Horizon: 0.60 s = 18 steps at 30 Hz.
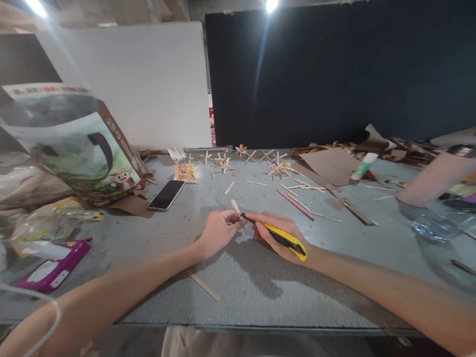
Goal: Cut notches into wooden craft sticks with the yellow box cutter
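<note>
Your left hand [218, 231] pinches a wooden stick [235, 207]; your right hand [289, 228] clamps its fingers round a cutter [282, 236]. Farther off: phone [166, 195] left, red stick [295, 204] right.

A smartphone [166, 195] lies on the grey tabletop [290, 312], a packet [186, 173] beyond it, a red pencil [295, 204] to its right.
</note>
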### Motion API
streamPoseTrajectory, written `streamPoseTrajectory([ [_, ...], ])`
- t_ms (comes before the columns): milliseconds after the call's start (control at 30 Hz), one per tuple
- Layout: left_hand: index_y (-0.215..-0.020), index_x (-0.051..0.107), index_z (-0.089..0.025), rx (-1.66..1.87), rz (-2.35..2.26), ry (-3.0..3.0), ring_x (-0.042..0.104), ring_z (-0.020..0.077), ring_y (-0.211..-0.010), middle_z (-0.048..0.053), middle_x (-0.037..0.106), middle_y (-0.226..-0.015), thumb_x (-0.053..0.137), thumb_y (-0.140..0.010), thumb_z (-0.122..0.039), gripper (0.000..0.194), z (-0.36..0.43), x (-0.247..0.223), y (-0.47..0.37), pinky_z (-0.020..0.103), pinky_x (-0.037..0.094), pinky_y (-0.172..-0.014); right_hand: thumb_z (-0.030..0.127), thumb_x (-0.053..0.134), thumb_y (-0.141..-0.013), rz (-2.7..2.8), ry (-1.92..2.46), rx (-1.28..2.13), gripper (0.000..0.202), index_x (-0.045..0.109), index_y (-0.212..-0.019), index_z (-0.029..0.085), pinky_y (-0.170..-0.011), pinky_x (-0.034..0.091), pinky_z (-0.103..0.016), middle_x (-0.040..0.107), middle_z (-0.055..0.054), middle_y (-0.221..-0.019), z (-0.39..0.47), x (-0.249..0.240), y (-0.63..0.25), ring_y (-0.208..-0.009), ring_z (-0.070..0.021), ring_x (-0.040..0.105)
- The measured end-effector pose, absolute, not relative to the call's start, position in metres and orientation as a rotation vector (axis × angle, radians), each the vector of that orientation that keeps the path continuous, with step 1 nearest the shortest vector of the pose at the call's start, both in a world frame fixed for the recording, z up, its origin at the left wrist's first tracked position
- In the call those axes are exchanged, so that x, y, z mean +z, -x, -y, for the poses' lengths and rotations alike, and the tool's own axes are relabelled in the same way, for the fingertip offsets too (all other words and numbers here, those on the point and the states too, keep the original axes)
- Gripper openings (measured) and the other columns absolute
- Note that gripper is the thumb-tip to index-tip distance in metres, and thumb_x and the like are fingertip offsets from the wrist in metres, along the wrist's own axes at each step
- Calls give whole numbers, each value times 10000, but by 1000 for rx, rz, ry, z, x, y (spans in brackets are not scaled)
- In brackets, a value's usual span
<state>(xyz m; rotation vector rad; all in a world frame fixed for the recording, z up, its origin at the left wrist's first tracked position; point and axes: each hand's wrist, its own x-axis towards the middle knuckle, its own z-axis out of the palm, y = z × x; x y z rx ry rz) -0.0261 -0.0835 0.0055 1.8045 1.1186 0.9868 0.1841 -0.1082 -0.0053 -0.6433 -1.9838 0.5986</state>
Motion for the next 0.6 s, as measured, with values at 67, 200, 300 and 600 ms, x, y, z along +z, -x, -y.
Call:
streamPoseTrajectory([
  [67,-844,781,-142,986,-1107,-1797,627,174,-713,58,744,-765,674,-840,-467,342,82,5,26,273,450,-668,376,479,-1086,1931,682,681,343,706,-1313,254,-658,566,-320,697,-53,-861,107,-9,-185,-706,-174,671],
  [200,-807,789,-148,968,-1105,-1768,621,179,-693,60,743,-750,704,-802,-503,365,78,4,27,286,449,-660,434,515,-1072,1819,735,877,351,714,-1304,263,-619,569,-300,715,-52,-893,102,-17,-187,-709,-166,676],
  [300,-772,792,-156,971,-1104,-1750,617,176,-674,53,737,-725,735,-775,-515,363,76,4,28,285,454,-652,450,538,-1062,1772,730,968,341,725,-1283,270,-610,562,-284,713,-45,-893,101,-20,-186,-714,-156,673],
  [600,-734,780,-151,996,-1123,-1722,615,175,-660,55,737,-703,759,-759,-569,420,74,3,27,278,454,-624,564,694,-937,1403,692,1417,446,745,-1206,211,-673,576,-317,730,-37,-831,87,-17,-182,-700,-169,687],
])
